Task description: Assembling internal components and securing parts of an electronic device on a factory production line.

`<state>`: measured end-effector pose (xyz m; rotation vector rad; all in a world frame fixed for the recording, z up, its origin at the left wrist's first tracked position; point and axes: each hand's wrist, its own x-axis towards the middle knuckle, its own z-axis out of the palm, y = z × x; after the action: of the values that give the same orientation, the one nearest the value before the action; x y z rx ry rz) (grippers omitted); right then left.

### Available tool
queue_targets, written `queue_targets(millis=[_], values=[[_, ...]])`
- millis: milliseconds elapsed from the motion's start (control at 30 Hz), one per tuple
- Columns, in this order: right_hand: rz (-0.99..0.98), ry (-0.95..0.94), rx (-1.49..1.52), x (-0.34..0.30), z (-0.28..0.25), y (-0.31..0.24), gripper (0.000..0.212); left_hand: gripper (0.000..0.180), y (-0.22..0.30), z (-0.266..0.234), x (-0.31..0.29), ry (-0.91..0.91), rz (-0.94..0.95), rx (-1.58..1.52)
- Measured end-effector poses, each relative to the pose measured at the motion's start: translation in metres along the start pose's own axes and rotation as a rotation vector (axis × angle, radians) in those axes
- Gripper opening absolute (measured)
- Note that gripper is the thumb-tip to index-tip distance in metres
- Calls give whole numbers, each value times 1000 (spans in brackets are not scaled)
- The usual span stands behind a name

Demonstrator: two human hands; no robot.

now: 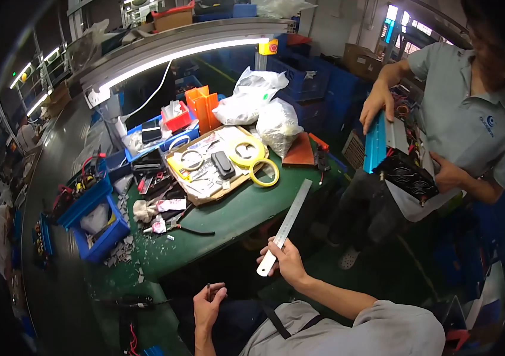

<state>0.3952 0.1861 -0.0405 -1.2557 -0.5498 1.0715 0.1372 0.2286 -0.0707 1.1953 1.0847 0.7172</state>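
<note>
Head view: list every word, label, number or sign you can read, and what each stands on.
Co-worker's grey shirt: blue emblem with lettering, not transcribed.
Ruler in the right hand: scale marks, too small to read.
Yellow box by the lamp: red round mark, any lettering too small to read.

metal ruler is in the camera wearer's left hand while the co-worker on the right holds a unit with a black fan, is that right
Not quite: the head view shows the metal ruler in the wearer's right hand, not the left hand. The co-worker on the right does hold a unit with a black fan.
</note>
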Motion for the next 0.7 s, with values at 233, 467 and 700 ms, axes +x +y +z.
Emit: queue_targets(millis=[233,467,700], values=[[165,-59,76,85,14,9,45,29,3,-6,-2,-10,16,15],[351,-259,-294,154,-4,-32,56,27,10,-7,-1,-31,-8,47],[25,-188,-742,96,-2,-35,58,23,-5,-22,-3,59,-103,70]])
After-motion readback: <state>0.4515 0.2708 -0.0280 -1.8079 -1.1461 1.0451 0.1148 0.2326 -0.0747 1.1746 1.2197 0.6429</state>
